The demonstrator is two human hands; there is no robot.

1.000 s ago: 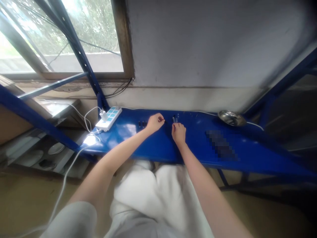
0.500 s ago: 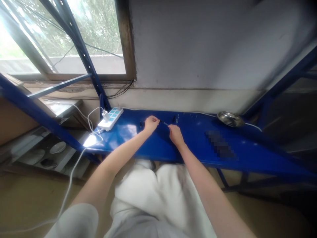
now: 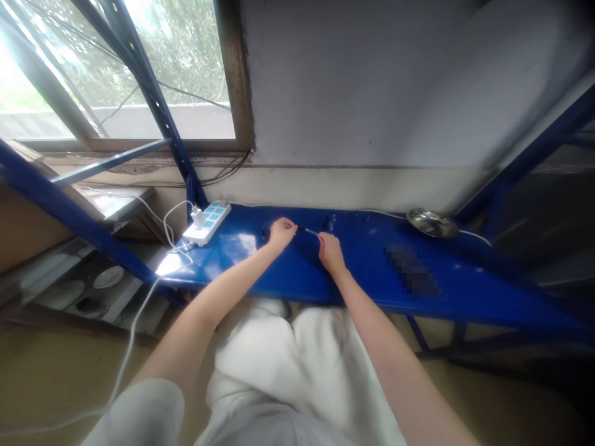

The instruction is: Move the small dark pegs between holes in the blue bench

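Note:
Over the blue table, my left hand is closed, its fingertips pinching the dark end of a slim pen. My right hand is closed too, its thumb and fingers on the pen's thinner, clear-looking end. The pen spans the gap between both hands, roughly level. Whether it is one piece or two parts is too small to tell. Behind it lie a short black piece and a few tiny clear bits. Another small dark object sits just left of my left hand.
A white power strip with a plugged-in charger stands on the table's left end. A shiny metal bowl rests at the back right, near a blurred-out dark item. Blue metal uprights frame both sides. A white cable hangs at left.
My hands have drawn slightly apart, and more of the pen's thin clear part shows between them. The things on the table have stayed where they were.

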